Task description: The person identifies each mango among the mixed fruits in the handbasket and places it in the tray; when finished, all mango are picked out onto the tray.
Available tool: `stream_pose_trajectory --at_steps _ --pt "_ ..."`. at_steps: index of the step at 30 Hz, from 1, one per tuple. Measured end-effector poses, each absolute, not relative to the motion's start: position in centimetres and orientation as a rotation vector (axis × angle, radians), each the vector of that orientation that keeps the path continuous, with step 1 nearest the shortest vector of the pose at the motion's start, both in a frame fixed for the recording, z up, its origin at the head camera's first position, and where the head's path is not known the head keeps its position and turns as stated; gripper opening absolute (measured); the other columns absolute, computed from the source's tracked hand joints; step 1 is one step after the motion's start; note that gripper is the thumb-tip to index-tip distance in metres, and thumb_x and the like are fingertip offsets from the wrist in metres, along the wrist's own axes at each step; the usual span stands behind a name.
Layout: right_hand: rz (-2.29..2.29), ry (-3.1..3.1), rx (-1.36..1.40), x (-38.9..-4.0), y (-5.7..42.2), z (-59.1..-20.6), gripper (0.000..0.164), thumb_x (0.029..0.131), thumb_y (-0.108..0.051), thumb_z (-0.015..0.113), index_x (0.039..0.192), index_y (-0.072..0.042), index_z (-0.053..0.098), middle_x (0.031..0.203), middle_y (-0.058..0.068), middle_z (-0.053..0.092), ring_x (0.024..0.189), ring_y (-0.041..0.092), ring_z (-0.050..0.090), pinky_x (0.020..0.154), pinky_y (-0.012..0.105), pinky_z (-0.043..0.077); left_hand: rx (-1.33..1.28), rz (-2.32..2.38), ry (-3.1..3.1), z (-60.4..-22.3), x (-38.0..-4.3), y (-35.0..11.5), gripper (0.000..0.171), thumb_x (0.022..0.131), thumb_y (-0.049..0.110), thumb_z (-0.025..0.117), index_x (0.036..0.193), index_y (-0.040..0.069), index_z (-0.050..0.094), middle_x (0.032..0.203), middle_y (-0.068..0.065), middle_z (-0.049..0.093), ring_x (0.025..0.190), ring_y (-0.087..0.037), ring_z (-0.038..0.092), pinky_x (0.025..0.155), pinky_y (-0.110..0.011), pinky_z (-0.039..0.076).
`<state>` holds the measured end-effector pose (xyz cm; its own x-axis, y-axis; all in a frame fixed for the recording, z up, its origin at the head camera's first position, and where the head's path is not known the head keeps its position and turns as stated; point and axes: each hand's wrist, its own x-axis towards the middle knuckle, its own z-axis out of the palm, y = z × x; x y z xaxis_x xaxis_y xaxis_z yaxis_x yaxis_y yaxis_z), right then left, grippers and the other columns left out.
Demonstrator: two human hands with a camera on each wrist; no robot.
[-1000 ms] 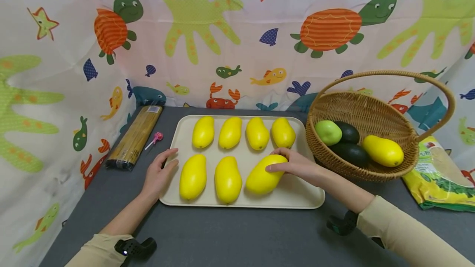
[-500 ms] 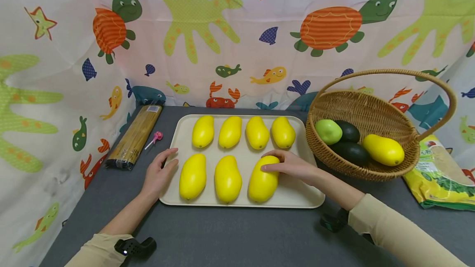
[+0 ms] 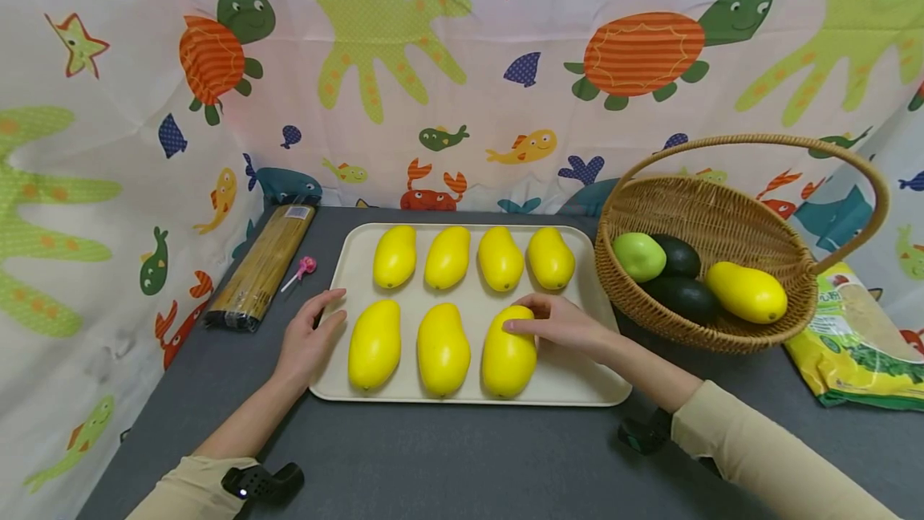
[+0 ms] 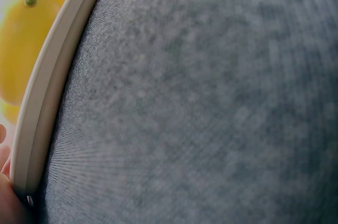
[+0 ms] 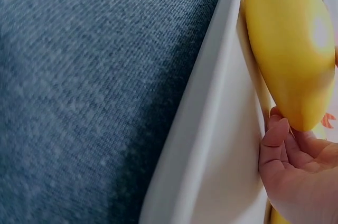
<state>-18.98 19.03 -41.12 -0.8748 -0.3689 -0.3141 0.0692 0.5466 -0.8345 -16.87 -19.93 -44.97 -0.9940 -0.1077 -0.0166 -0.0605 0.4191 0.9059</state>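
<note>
In the head view, yellow mangoes lie in two rows on a cream tray. My right hand pinches the upper end of the rightmost front mango, thumb on top and fingers at its far side. From the right wrist view, the fingertips meet that mango's narrow end, close over the tray's floor. My left hand rests at the tray's left edge, thumb and forefinger reaching over the rim. In the left wrist view only part of its fingers shows beside the rim.
Right of the tray stands a wicker basket holding a green apple, two dark avocados and another mango. A yellow bag lies behind it. At left are a packet of sticks and a pink lollipop.
My right hand has moved slightly left and turned the mango from a slant to nearly upright in line with the front row. My left hand has kept its place.
</note>
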Motion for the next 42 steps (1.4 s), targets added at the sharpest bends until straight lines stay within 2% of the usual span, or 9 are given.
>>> stream_pose_trajectory --at_steps 8,21,27,35,42 --pt "-1.233 2.354 -0.271 -19.1 18.9 -41.3 0.06 0.087 -0.049 0.068 0.129 -0.007 0.059 0.118 0.008 0.061 0.097 0.022 0.051 0.076 0.032 0.042 0.167 -1.672 -2.61 -45.0 -16.9 -19.9 0.041 0.098 0.017 0.058 0.139 0.011 0.054 0.149 -0.01 0.042 0.144 -0.024 0.026 0.117 -0.046 0.016" --pt "-1.227 2.347 -0.269 -19.1 18.8 -41.0 0.058 0.087 -0.05 0.068 0.13 -0.013 0.059 0.121 0.006 0.059 0.095 0.023 0.05 0.071 0.032 0.041 0.183 -1.676 -2.608 -44.9 -16.9 -19.9 0.042 0.098 0.017 0.058 0.139 0.01 0.054 0.149 -0.009 0.041 0.144 -0.024 0.025 0.117 -0.046 0.016" --pt "-1.261 2.323 -0.251 -19.1 19.1 -40.7 0.058 0.088 -0.049 0.066 0.132 -0.013 0.058 0.128 0.006 0.058 0.102 0.023 0.051 0.072 0.033 0.043 0.185 -1.67 -2.612 -44.9 -16.9 -19.9 0.042 0.098 0.017 0.058 0.139 0.01 0.054 0.149 -0.009 0.042 0.144 -0.024 0.026 0.117 -0.046 0.016" --pt "-1.366 2.253 -0.234 -18.6 20.2 -39.3 0.056 0.092 -0.042 0.065 0.135 -0.008 0.054 0.132 0.01 0.056 0.1 0.028 0.057 0.073 0.034 0.048 0.166 -1.677 -2.608 -45.0 -16.9 -20.0 0.042 0.098 0.017 0.058 0.139 0.01 0.053 0.149 -0.01 0.042 0.144 -0.024 0.026 0.117 -0.045 0.017" --pt "-1.391 2.245 -0.295 -17.8 21.7 -37.1 0.056 0.095 -0.037 0.062 0.139 -0.003 0.05 0.138 0.017 0.051 0.112 0.032 0.053 0.083 0.04 0.048 0.163 -1.678 -2.611 -44.8 -16.8 -19.9 0.042 0.098 0.018 0.058 0.14 0.01 0.053 0.149 -0.01 0.041 0.144 -0.024 0.026 0.117 -0.045 0.018"
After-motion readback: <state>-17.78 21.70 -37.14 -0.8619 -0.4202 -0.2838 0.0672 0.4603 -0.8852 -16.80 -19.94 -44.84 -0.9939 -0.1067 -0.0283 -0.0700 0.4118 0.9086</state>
